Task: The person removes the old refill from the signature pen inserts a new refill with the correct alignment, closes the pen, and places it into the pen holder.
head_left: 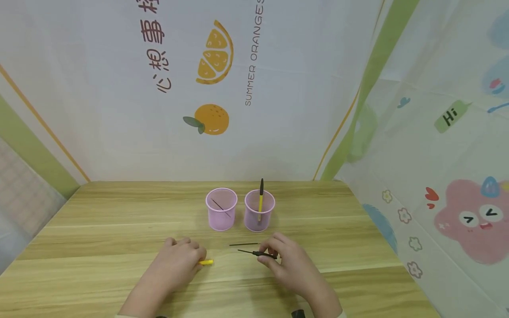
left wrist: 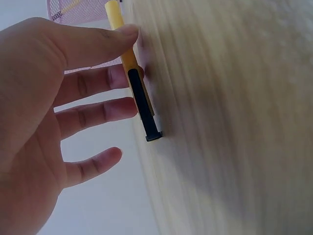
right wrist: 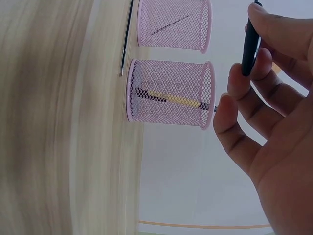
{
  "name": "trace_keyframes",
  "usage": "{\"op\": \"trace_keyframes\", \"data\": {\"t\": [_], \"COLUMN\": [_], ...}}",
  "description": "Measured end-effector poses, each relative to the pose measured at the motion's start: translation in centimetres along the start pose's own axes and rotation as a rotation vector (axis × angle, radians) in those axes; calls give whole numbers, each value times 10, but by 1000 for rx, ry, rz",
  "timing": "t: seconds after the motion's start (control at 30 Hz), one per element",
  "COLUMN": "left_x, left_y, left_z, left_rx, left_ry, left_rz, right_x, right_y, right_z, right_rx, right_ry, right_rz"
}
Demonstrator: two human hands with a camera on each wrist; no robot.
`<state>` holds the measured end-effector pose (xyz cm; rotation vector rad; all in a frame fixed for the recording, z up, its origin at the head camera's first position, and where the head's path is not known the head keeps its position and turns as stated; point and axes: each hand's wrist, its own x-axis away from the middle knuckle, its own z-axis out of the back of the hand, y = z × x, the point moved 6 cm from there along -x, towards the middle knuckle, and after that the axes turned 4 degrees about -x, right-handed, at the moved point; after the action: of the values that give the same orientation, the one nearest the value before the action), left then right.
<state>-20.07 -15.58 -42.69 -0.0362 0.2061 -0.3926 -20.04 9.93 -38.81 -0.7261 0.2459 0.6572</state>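
Note:
My left hand [head_left: 175, 263] pinches a yellow pen barrel [left wrist: 129, 59] with a black clip between thumb and fingers, just over the wooden table. In the head view only one end of the barrel [head_left: 207, 262] shows past the fingers. My right hand [head_left: 289, 264] pinches the black front section [head_left: 265, 255] of a pen between thumb and fingertips. From it a thin dark refill [head_left: 244, 251] sticks out to the left. Another thin refill [head_left: 243, 244] lies on the table just beyond, near the right fingers.
Two pink mesh pen cups stand behind the hands. The left cup [head_left: 221, 224] holds a thin dark rod [head_left: 221, 207]; the right cup [head_left: 254, 224] holds a yellow and black pen [head_left: 261, 191]. A printed cloth [head_left: 286, 145] hangs behind the wooden table [head_left: 127, 221].

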Motion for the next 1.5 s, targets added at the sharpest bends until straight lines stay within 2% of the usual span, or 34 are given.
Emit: {"op": "trace_keyframes", "data": {"t": [0.83, 1.0, 1.2, 1.37, 1.5], "left_x": [0, 1, 3, 5, 6], "left_y": [1, 6, 19, 30, 38], "left_z": [0, 9, 27, 41, 55], "left_rx": [19, 17, -6, -50, -77], "left_ry": [-6, 22, 97, 163, 198], "left_rz": [-21, -22, -60, -83, -75], "right_x": [-2, -1, -1, 0, 1], "right_y": [-2, -1, -1, 0, 1], "right_z": [0, 0, 0, 0, 0], "right_rx": [1, -2, -1, -2, -1], "right_ry": [-24, -23, -9, -10, -14], "right_rz": [-10, 3, 28, 16, 4]}}
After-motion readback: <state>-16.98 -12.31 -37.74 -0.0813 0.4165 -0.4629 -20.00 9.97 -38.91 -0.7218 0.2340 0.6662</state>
